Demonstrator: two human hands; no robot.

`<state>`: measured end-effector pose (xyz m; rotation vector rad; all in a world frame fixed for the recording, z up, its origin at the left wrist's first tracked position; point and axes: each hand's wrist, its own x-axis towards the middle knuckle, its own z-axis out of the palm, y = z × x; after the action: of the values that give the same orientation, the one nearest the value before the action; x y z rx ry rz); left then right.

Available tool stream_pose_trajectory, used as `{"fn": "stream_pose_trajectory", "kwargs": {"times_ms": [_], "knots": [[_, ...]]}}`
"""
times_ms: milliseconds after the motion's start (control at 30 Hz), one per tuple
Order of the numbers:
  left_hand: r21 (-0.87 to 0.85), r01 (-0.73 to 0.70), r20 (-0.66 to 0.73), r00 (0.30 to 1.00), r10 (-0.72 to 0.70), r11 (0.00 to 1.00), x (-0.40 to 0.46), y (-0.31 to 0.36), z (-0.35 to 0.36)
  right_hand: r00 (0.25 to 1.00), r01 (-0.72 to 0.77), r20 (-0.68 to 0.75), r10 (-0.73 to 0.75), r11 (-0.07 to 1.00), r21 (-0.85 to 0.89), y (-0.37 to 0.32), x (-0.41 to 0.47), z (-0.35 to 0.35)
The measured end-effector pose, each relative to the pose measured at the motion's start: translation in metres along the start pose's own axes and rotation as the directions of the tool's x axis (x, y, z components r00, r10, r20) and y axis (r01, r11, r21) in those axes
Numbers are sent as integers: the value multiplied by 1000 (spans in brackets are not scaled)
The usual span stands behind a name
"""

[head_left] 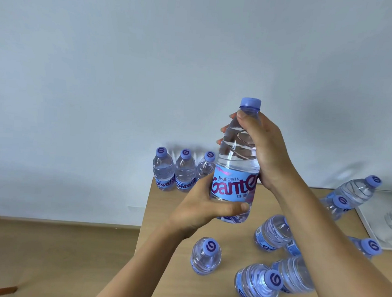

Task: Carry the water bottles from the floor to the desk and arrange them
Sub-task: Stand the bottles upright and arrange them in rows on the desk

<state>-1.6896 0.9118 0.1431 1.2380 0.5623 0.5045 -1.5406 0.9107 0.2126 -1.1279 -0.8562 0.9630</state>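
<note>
The right hand's fingers (225, 129) curl round the shoulder of the held bottle (236, 164), just under its cap, with the right hand (265, 150) wrapped closed on the far side. Below them the left hand (206, 206) cups the label, its thumb (237, 207) pressed across the lower body, so both hands are clamped on the one bottle, held upright in the air above the desk (163, 215).

Just beyond the left fingers stands a row of three bottles (184, 170) at the desk's back edge, against the wall. It looks as if this one is meant to join that line. To do it well, I'd keep it upright, lower it just beside the rightmost of the three, and let go only once the base sits flat.

Nearer than the hands, several loose bottles (258, 283) lie and stand scattered; swinging forearms could knock them.
</note>
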Motion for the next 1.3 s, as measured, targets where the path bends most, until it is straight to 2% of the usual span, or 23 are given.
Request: {"fn": "stream_pose_trajectory", "kwargs": {"times_ms": [233,367,467,567,633,800,1067,1300], "knots": [[35,11,-58,998,-8,999,-4,-7,-4,999,-21,48,26,995,-99,13,3,-2],[52,29,-106,994,-24,998,-4,-15,-11,960,-111,215,177,951,-287,14,5,-12],[73,53,-126,991,-44,996,-2,-22,-17,934,-135,264,243,920,-368,17,6,-20],[100,70,-146,988,-55,993,3,-34,-22,953,-117,201,227,887,-447,28,7,-26],[144,77,-147,988,-55,987,7,-41,-26,960,-143,159,229,894,-425,36,7,-30],[266,109,-152,986,-70,958,19,-70,-35,949,-132,200,243,885,-447,59,3,-36],[282,203,-304,946,-114,938,24,-125,-65,922,-138,218,319,799,-585,118,-3,-37],[298,302,-496,860,-124,906,16,-155,-97,898,-73,288,332,759,-647,169,-1,1]]}}
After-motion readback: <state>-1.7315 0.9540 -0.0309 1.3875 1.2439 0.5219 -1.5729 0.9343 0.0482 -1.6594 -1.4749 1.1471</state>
